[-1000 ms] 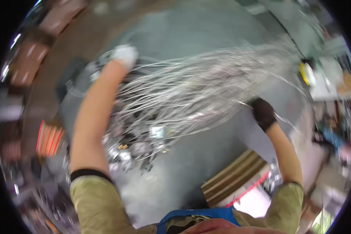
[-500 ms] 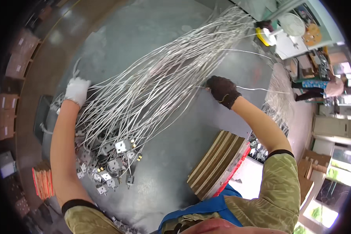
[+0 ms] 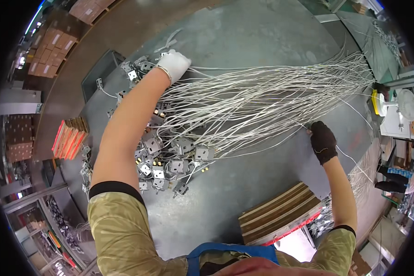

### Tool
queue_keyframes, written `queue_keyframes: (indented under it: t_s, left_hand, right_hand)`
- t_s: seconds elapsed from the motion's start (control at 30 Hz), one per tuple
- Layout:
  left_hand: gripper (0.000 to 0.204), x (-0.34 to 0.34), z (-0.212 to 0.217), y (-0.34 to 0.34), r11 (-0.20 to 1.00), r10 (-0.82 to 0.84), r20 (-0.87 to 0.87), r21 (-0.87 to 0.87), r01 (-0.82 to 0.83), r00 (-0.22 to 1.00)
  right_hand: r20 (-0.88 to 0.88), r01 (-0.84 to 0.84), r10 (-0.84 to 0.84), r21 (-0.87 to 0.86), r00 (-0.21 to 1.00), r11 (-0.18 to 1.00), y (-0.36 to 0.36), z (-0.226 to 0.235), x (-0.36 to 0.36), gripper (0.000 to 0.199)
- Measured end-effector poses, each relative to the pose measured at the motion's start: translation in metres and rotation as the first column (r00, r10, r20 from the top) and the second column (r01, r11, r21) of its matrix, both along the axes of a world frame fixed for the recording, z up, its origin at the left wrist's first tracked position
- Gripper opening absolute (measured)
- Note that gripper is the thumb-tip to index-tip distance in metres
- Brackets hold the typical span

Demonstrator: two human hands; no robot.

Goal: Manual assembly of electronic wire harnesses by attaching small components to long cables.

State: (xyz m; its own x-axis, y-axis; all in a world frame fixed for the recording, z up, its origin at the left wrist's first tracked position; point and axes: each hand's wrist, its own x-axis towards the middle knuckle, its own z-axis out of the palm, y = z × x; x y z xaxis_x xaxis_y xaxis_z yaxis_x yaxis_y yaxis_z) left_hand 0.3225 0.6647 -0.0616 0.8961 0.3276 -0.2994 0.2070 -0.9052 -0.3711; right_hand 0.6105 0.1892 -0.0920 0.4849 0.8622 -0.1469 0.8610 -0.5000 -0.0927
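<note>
A big bundle of thin white cables lies spread across the grey table, running from a heap of grey plugs toward the far right. My left hand, in a white glove, rests on the far side of the bundle near the plugs, its fingers curled on the cables. My right hand, in a black glove, pinches a single cable at the near edge of the bundle.
A stack of flat cardboard pieces sits by the table's near edge. Orange-edged cards stand at the left. A dark tray lies beyond the plugs. A white fan and more cables are at the right.
The view has swung, so the bundle now lies more level. My left hand has reached farther over the plugs. My right hand has slid outward along the near cables.
</note>
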Motion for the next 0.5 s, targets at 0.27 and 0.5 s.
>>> queue_keyframes:
  t_s: [0.27,0.5]
  left_hand:
    - [0.010,0.007,0.044,0.003,0.917,-0.130,0.330,0.398,-0.013,0.935]
    - [0.014,-0.057,0.112,0.021,0.887,0.043,0.339,0.420,-0.192,0.940]
  right_hand:
    - [0.015,-0.010,0.009,0.065,1.000,0.998,0.003,-0.005,0.000,0.012]
    - [0.135,0.013,-0.008,-0.039,0.991,0.999,0.014,0.002,-0.006,0.015]
